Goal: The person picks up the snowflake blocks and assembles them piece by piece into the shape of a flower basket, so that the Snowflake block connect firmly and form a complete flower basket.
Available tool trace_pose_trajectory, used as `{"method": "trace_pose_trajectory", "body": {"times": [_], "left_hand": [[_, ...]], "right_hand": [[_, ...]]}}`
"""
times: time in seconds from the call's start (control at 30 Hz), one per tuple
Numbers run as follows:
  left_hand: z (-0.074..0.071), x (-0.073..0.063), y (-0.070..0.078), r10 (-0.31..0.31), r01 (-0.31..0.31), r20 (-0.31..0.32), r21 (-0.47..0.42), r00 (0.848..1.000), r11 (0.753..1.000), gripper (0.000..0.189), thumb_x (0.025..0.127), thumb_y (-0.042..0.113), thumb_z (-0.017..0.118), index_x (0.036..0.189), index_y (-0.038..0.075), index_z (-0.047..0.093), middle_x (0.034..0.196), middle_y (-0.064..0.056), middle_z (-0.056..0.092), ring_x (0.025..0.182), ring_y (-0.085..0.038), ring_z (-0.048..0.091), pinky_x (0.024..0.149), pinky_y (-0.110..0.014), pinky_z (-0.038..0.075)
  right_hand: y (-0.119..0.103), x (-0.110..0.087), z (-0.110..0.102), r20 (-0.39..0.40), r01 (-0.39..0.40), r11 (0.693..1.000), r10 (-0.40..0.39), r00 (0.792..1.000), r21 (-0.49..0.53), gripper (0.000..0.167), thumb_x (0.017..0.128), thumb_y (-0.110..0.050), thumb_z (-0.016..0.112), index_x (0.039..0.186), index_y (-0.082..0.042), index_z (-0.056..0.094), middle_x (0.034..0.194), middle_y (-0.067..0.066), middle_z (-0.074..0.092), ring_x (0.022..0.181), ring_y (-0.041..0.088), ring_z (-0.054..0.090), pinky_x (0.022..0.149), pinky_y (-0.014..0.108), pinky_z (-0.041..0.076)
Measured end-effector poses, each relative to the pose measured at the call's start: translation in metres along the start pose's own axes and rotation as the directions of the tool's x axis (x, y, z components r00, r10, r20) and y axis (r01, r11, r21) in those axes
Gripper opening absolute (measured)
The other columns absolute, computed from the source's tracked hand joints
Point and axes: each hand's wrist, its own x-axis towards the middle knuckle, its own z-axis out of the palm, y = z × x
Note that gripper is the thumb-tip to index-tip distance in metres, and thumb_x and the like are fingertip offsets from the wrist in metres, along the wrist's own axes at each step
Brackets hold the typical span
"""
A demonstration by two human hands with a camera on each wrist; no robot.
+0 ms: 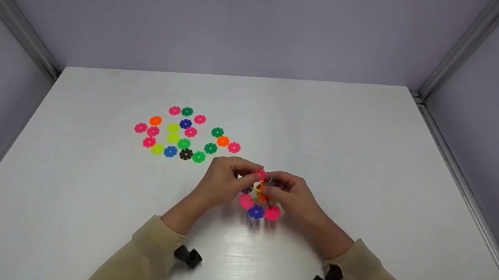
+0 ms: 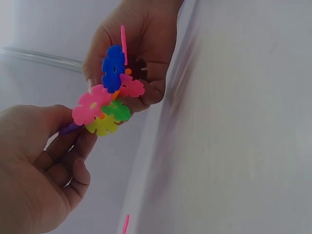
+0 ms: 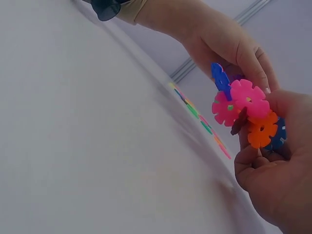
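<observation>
Both hands hold one cluster of interlocked, notched flower-shaped plastic discs above the table. In the head view a blue disc and pink discs hang at its lower side. My left hand pinches the cluster's left side; the left wrist view shows a purple disc between thumb and fingers. From the other side my right hand grips it, its fingers curled near an orange disc and a dark blue disc. Green and yellow discs also belong to the cluster. Fingers hide some joins.
Several loose discs lie flat on the white table, left of and beyond the hands, among them a black disc and an orange disc. Pale walls stand behind and at both sides.
</observation>
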Motion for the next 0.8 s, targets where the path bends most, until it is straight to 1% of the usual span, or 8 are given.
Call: {"method": "trace_pose_trajectory", "body": {"times": [0.07, 0.17, 0.27, 0.4, 0.53, 0.6, 0.67, 0.8], "left_hand": [[0.0, 0.0, 0.0, 0.0, 0.0, -0.031, -0.01, 1.0, 1.0, 0.02, 0.101, 0.018, 0.076, 0.118, 0.012, 0.082, 0.099, 0.006, 0.079, 0.081, -0.015, 0.068, 0.071, -0.028, 0.061], [-0.001, 0.001, 0.0, -0.011, 0.007, -0.095, -0.036, 0.995, 0.999, 0.018, 0.1, 0.014, 0.075, 0.116, 0.01, 0.081, 0.094, 0.003, 0.077, 0.079, -0.016, 0.069, 0.071, -0.029, 0.062], [-0.002, 0.001, 0.0, -0.028, 0.022, -0.137, -0.048, 0.99, 0.999, 0.016, 0.099, 0.011, 0.075, 0.113, 0.011, 0.081, 0.092, 0.003, 0.075, 0.079, -0.018, 0.068, 0.07, -0.029, 0.061], [-0.004, 0.002, -0.002, -0.04, 0.034, -0.116, -0.051, 0.992, 0.998, 0.014, 0.099, 0.011, 0.074, 0.112, 0.012, 0.08, 0.092, 0.002, 0.075, 0.078, -0.019, 0.066, 0.069, -0.027, 0.059], [-0.009, 0.001, -0.004, -0.038, 0.035, -0.086, -0.033, 0.996, 0.999, 0.017, 0.1, 0.017, 0.076, 0.115, 0.012, 0.08, 0.094, 0.003, 0.075, 0.08, -0.019, 0.065, 0.069, -0.026, 0.058], [-0.016, 0.0, -0.005, -0.039, 0.037, -0.091, -0.021, 0.995, 0.999, 0.019, 0.099, 0.021, 0.077, 0.116, 0.012, 0.08, 0.095, 0.003, 0.075, 0.082, -0.02, 0.065, 0.07, -0.027, 0.058], [-0.027, -0.001, -0.007, -0.054, 0.053, -0.112, -0.007, 0.992, 0.999, 0.021, 0.099, 0.025, 0.078, 0.117, 0.013, 0.081, 0.097, 0.004, 0.075, 0.085, -0.02, 0.066, 0.071, -0.027, 0.059], [-0.063, -0.003, -0.016, -0.089, 0.096, -0.178, 0.031, 0.98, 0.995, 0.026, 0.099, 0.028, 0.079, 0.119, 0.012, 0.08, 0.1, 0.001, 0.075, 0.089, -0.021, 0.067, 0.073, -0.026, 0.058]], "right_hand": [[-0.001, 0.0, 0.0, -0.006, -0.016, 0.999, 0.017, 1.0, 0.052, 0.037, 0.101, -0.016, 0.071, 0.136, -0.005, 0.068, 0.117, 0.013, 0.067, 0.1, 0.027, 0.062, 0.079, 0.023, 0.057], [-0.003, 0.001, 0.001, -0.001, -0.051, 0.989, 0.051, 0.999, 0.138, 0.048, 0.1, -0.014, 0.072, 0.145, -0.004, 0.06, 0.124, 0.014, 0.063, 0.107, 0.027, 0.062, 0.088, 0.025, 0.058], [-0.002, 0.002, 0.002, 0.002, -0.068, 0.981, 0.069, 0.998, 0.18, 0.054, 0.1, -0.014, 0.071, 0.149, -0.001, 0.055, 0.126, 0.015, 0.063, 0.111, 0.026, 0.065, 0.095, 0.028, 0.058], [0.0, 0.002, 0.002, -0.009, -0.064, 0.978, 0.067, 0.998, 0.2, 0.05, 0.101, -0.011, 0.068, 0.147, 0.004, 0.054, 0.12, 0.017, 0.064, 0.106, 0.026, 0.07, 0.096, 0.031, 0.059], [0.001, 0.003, 0.003, -0.022, -0.075, 0.977, 0.081, 0.996, 0.2, 0.045, 0.103, -0.01, 0.066, 0.145, 0.004, 0.057, 0.118, 0.016, 0.065, 0.103, 0.025, 0.07, 0.094, 0.03, 0.059], [0.002, 0.002, 0.004, -0.031, -0.09, 0.979, 0.097, 0.995, 0.182, 0.044, 0.103, -0.011, 0.067, 0.144, 0.002, 0.058, 0.12, 0.016, 0.065, 0.106, 0.026, 0.068, 0.094, 0.029, 0.059], [0.001, 0.002, 0.005, -0.039, -0.108, 0.981, 0.115, 0.993, 0.16, 0.043, 0.103, -0.013, 0.067, 0.143, -0.001, 0.06, 0.122, 0.016, 0.065, 0.108, 0.027, 0.066, 0.094, 0.029, 0.059], [0.0, 0.001, 0.006, -0.051, -0.132, 0.981, 0.14, 0.989, 0.143, 0.043, 0.102, -0.014, 0.068, 0.144, -0.006, 0.062, 0.123, 0.016, 0.063, 0.112, 0.029, 0.064, 0.094, 0.029, 0.059]]}}
